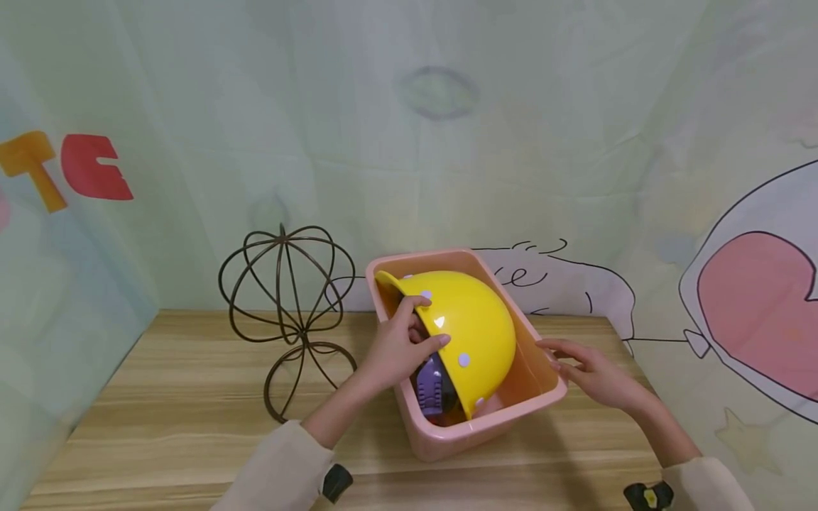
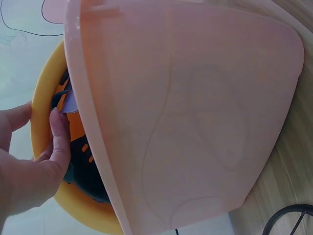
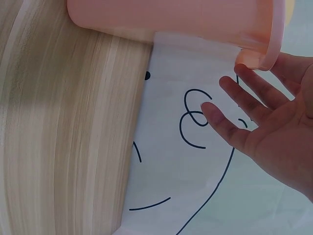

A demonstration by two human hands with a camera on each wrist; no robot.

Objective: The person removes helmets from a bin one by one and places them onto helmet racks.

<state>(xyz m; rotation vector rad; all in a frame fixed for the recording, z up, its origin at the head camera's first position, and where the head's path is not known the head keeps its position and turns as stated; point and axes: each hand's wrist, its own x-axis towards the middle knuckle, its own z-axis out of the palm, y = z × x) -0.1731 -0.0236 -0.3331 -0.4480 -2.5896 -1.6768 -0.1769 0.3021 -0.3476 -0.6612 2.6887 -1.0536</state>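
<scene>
Helmet point(image 1: 476, 326): yellow with pale dots, lying tilted inside the pink bin point(image 1: 447, 438), dome toward the right, hollow side toward the left, peak over the bin's far left corner. A purple item point(image 1: 430, 387) shows at the hollow side; whether it is fixed to the helmet cannot be told. Dark straps point(image 2: 88, 171) are visible within the helmet.

Left hand point(image 1: 402, 348): grip narrow, holding the helmet's rim, with digits on the outer shell and others curled inside. Right hand point(image 1: 594, 372): grip wide, fingers loosely extended, touching the bin's rim at the near right corner. The right wrist view shows three of these fingers spread outside the bin wall.

The bin is on the wood-grain surface point(image 1: 192, 383). A dark wire stand point(image 1: 303, 333) is upright just left of the bin. Behind, a pale printed cloth point(image 1: 358, 142) carries letters, line drawings and a pink heart.
</scene>
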